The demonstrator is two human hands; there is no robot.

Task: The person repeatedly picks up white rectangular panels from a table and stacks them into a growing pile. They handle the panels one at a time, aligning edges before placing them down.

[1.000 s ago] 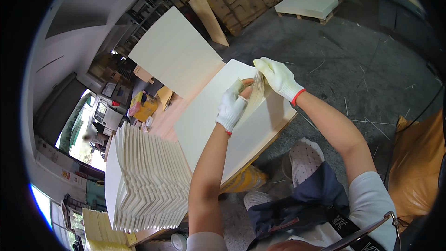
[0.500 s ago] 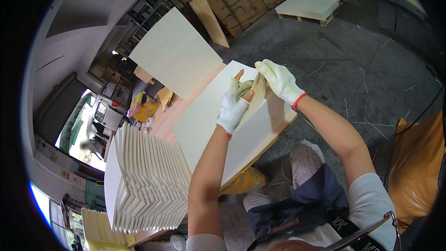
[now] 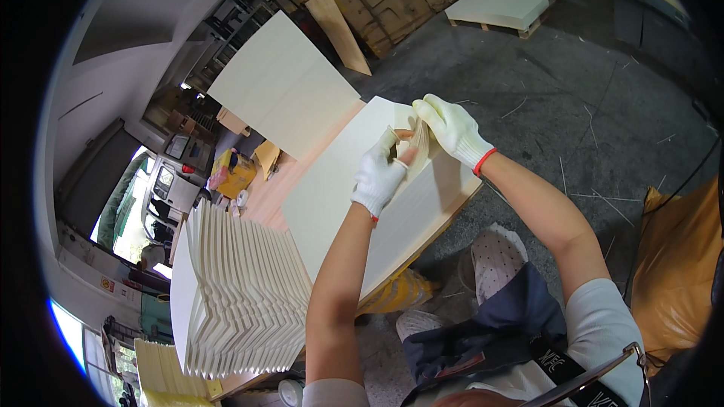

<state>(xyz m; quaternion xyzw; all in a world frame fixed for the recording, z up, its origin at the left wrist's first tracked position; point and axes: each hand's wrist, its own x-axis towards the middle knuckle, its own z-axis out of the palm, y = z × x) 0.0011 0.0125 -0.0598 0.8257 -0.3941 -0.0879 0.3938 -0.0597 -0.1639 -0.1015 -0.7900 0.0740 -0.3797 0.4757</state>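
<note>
Since the frame a second earlier, the left hand [image 3: 379, 173] had slid a little further along the pale strip [image 3: 417, 145], and the right hand [image 3: 450, 126] had curled tighter over its far end; the big sheets had not shifted.

In the head view, both hands wore white knit gloves and met above the cream sheet [image 3: 354, 196]. The left hand was closed on the near part of the strip, thumb up and fingers wrapped beneath, apparently to steady it. The right hand, just beyond and touching the strip's upper end, was pinched narrow on it, as if bending or peeling it away from the sheet's far edge. The strip curved between the two hands, which suggested it was thin and flexible.

Beneath the hands the cream sheet lay flat on the wooden worktop [image 3: 290, 181], overhanging its near edge. Beyond the left hand a second cream sheet [image 3: 283, 84] lay at an angle, apart from the first. Well to the left of the left forearm stood a fanned stack of pale panels [image 3: 234, 286], set on edge so each could be lifted singly. Behind the right hand a pallet of boards [image 3: 498, 9] rested on the concrete floor [image 3: 596, 105].
</note>
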